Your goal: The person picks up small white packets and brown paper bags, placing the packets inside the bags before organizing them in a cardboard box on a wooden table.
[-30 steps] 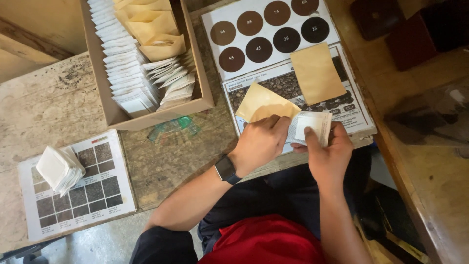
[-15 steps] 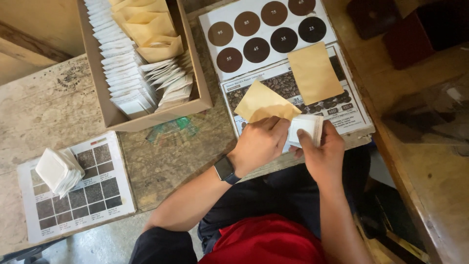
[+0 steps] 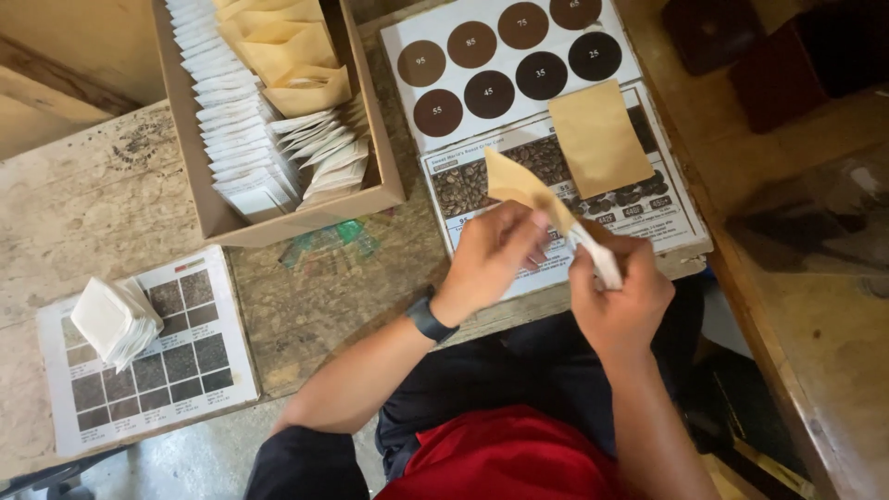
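1. My left hand [image 3: 491, 259] had its grip closed on a tan paper envelope [image 3: 519, 185], held above the counter [image 3: 83, 204] edge.
2. My right hand [image 3: 619, 294] had its grip closed on a white packet [image 3: 597, 257], touching the envelope's lower end.
3. A cardboard box [image 3: 208, 199] of packets stood just beyond the hands, to their left.

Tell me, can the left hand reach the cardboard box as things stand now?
Probably yes, but not freely: the left hand holds a tan envelope. The cardboard box sits just up-left of it, with only bare table between them.
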